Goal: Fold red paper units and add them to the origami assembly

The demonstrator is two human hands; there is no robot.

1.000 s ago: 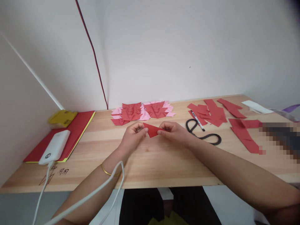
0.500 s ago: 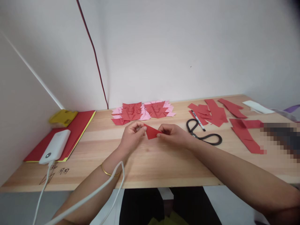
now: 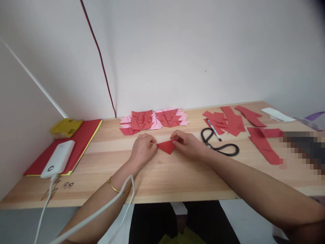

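Observation:
A small red piece of folded paper (image 3: 166, 147), roughly triangular with one point toward me, is held between my two hands just at the tabletop. My left hand (image 3: 144, 149) pinches its left corner between thumb and fingers. On the other side, my right hand (image 3: 187, 145) grips the right corner, the thumb lying along its edge. Behind my hands stand rows of folded red paper pieces (image 3: 141, 120) mixed with pink paper pieces (image 3: 183, 118).
Black-handled scissors (image 3: 208, 145) and a pen (image 3: 214, 129) lie right of my hands, by red paper scraps (image 3: 235, 123). At left, a white power bank (image 3: 58, 158) and a yellow packet (image 3: 66, 127) rest on red sheets (image 3: 83, 135). A white cable (image 3: 101, 206) crosses my left forearm.
The red paper has come down toward the table and turned, its point now facing me. My left hand has rolled over, knuckles up; my right fingers have shifted along the paper's right side.

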